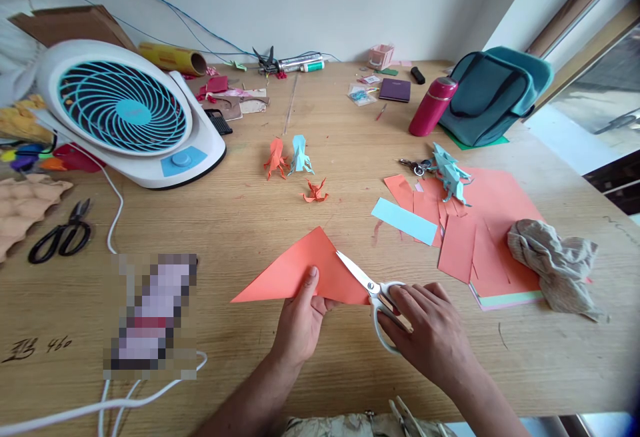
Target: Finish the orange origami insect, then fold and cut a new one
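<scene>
My left hand [303,320] pinches a folded triangle of orange paper [287,270], its thumb on top near the lower edge. White-handled scissors [383,297] are in my right hand [435,330], with fingers through the handle loops. Their blades lie along the triangle's right edge, the upper blade over the paper; the lower one is mostly hidden. Beyond the triangle sit a small orange folded figure [315,191], a taller orange origami figure [276,158] and a light blue origami figure [300,154].
Orange sheets [505,204], a blue paper strip [405,219], blue origami [450,174] and a crumpled cloth [550,257] lie right. Behind them stand a pink bottle [433,107] and teal bag [490,97]. Left are a fan [133,112], black scissors [63,234] and a pixelated phone-like object [153,310].
</scene>
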`<state>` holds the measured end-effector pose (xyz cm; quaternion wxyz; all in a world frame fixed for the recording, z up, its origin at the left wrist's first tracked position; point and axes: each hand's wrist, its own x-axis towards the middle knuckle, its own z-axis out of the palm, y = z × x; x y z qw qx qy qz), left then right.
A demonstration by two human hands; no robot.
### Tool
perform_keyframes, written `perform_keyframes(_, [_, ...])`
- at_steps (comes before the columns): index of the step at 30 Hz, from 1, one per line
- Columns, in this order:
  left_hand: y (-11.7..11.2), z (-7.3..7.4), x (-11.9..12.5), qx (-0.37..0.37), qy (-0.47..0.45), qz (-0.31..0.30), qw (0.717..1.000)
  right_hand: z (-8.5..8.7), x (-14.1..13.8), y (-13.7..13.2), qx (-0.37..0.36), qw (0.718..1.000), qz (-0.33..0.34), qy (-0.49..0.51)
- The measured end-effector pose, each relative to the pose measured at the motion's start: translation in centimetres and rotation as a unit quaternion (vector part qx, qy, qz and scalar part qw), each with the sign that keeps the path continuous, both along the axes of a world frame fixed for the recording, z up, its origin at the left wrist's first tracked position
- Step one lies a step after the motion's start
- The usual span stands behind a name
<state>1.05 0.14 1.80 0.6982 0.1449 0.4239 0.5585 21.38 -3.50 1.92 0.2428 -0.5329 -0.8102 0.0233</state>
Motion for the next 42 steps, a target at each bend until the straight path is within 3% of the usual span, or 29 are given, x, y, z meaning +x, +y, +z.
perform_keyframes(27, [0.0, 0.15, 0.04, 0.025, 0.016, -0.017, 0.999, 0.2, 0.05, -0.2, -0.035, 0.999, -0.004, 0.03])
perform_keyframes(42, [-0.21, 0.24, 0.47, 0.017, -0.005, -0.02, 1.0, 0.16, -0.35, 0.29, -0.01, 1.0, -0.004, 0.013])
